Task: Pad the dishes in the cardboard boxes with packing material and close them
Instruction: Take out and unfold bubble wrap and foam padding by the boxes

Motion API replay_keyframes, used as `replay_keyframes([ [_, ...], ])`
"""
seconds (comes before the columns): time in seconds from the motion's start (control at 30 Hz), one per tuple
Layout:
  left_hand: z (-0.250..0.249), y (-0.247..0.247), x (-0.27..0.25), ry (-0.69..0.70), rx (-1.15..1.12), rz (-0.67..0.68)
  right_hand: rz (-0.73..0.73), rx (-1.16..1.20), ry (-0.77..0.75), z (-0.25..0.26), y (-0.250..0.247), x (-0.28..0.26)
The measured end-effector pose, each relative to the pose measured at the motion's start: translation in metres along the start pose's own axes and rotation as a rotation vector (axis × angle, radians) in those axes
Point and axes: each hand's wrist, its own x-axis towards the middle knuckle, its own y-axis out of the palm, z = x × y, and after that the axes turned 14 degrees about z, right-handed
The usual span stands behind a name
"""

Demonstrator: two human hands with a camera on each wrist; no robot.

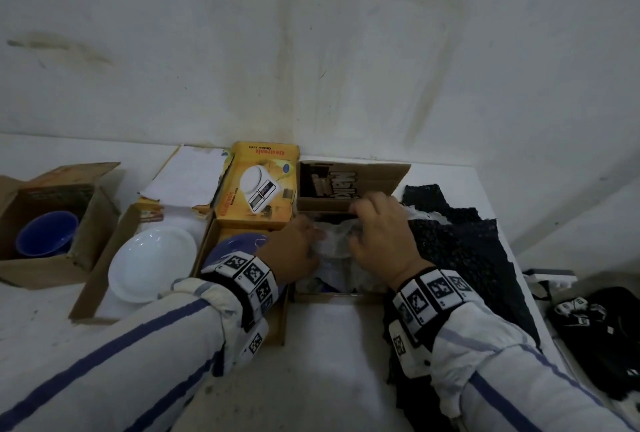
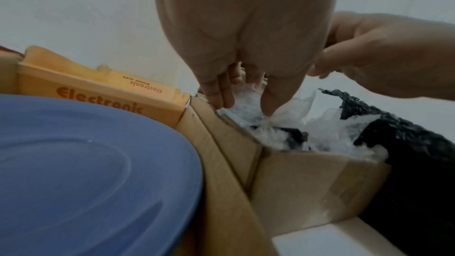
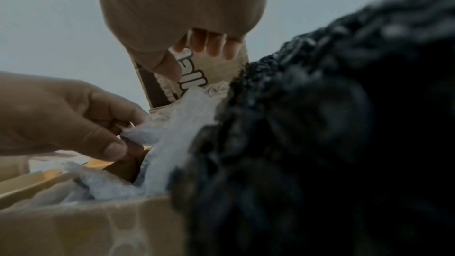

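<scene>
An open cardboard box (image 1: pixel 349 205) with its printed far flap (image 1: pixel 377 177) standing up holds crumpled clear bubble wrap (image 1: pixel 337 244); any dish under it is hidden. My left hand (image 1: pixel 311 241) reaches in from the left and pinches the bubble wrap (image 2: pixel 327 133) between thumb and fingers (image 2: pixel 216 92). My right hand (image 1: pixel 367 210) hovers over the far side, near the flap (image 3: pixel 221 69). Its fingers (image 3: pixel 214 46) are loosely curled, the thumb apart, and nothing shows between them. A black bubble wrap sheet (image 1: pixel 467 251) lies draped at the box's right side.
A blue plate (image 2: pixel 86 172) sits in the yellow kitchen scale box (image 1: pixel 256 189) just left of my hands. Further left are a white plate (image 1: pixel 152 262) in an open box and a blue bowl (image 1: pixel 46 234) in another. Dark gear (image 1: pixel 595 324) lies at the right.
</scene>
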Motion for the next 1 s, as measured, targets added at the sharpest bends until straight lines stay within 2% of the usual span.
replay_keyframes([
  [0.1, 0.000, 0.005, -0.003, -0.025, 0.129, 0.050, 0.399, -0.198, -0.137, 0.009, 0.005, 0.001],
  [0.17, -0.001, 0.007, -0.006, -0.031, 0.301, 0.034, 0.641, -0.215, -0.048, 0.010, 0.009, -0.003],
  [0.23, -0.001, 0.011, -0.010, -0.062, 0.378, 0.009, 0.755, -0.158, 0.081, 0.011, 0.011, -0.009],
  [0.3, 0.001, 0.017, -0.011, -0.079, 0.418, 0.037, 0.791, -0.134, 0.122, 0.010, 0.017, -0.013],
  [0.43, 0.002, 0.021, -0.012, -0.145, 0.432, 0.171, 0.789, -0.119, 0.153, 0.009, 0.027, -0.016],
  [0.57, -0.003, 0.020, -0.013, -0.171, 0.438, 0.305, 0.855, -0.121, 0.180, 0.004, 0.026, -0.011],
  [0.67, -0.004, 0.017, -0.014, -0.167, 0.406, 0.296, 0.647, -0.129, 0.131, 0.006, 0.018, -0.004],
  [0.7, -0.005, 0.017, -0.014, -0.180, 0.383, 0.293, 0.628, -0.104, 0.138, 0.007, 0.016, -0.003],
  [0.83, -0.005, 0.021, -0.011, -0.214, 0.351, 0.307, 0.801, -0.163, 0.156, 0.007, 0.019, -0.010],
  [0.9, -0.004, 0.023, -0.009, -0.220, 0.330, 0.301, 0.799, -0.175, 0.152, 0.004, 0.021, -0.012],
  [1.0, -0.003, 0.021, -0.010, -0.212, 0.314, 0.288, 0.715, 0.013, 0.212, 0.001, 0.019, -0.012],
])
